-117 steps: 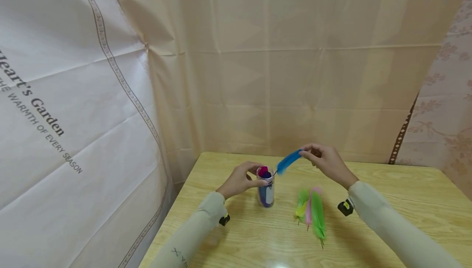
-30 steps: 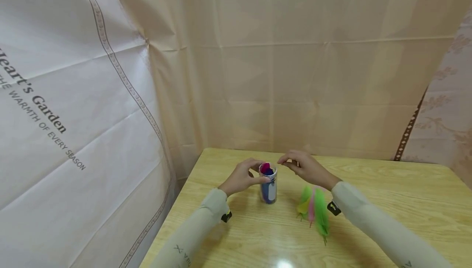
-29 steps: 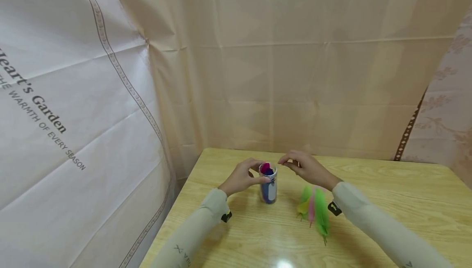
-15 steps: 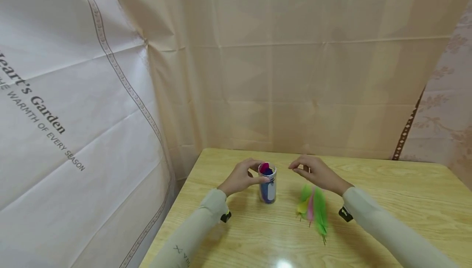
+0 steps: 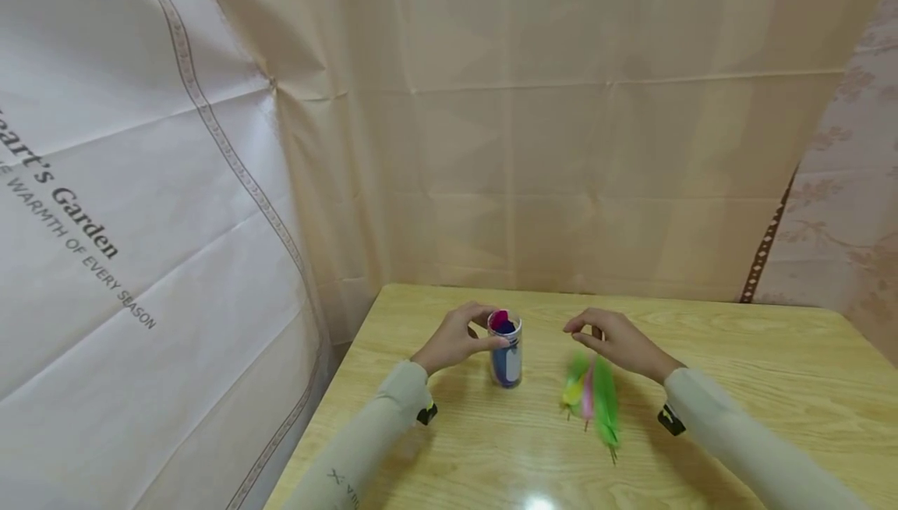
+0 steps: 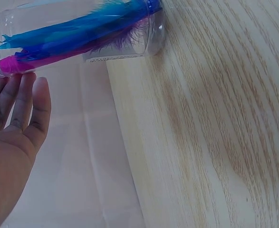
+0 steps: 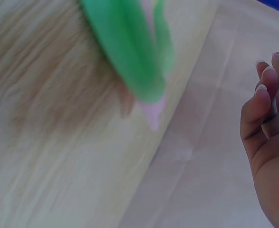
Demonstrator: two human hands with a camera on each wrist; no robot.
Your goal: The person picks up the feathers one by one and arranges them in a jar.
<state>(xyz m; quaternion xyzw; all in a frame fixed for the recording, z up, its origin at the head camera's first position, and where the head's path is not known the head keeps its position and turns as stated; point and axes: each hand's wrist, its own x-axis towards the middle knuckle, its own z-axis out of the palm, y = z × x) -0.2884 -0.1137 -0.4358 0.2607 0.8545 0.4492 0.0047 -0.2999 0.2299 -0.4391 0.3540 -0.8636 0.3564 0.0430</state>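
Observation:
My left hand (image 5: 456,338) grips a clear plastic jar (image 5: 514,373) near its rim, thumb on the near side and fingers behind. The jar stands upright on the table. Blue feathers (image 6: 77,31) and a magenta feather (image 6: 44,61) lie inside it, seen through the wall in the left wrist view. To the right of the jar, my right hand (image 5: 620,341) hovers over the far end of some loose feathers, its fingers loosely bent and holding nothing. Those feathers are green (image 5: 606,405), pink (image 5: 588,393) and yellow (image 5: 572,394), quills toward the near side.
A light wood-grain table (image 5: 449,455) carries everything. Beige cloth (image 5: 491,182) hangs behind its far edge, and a white printed cloth (image 5: 140,221) hangs at the left.
The blue feather my right hand pinched at the jar's mouth has left its fingers; blue shows inside the jar. That hand has drawn back rightward, over the loose feathers. My left hand stays put.

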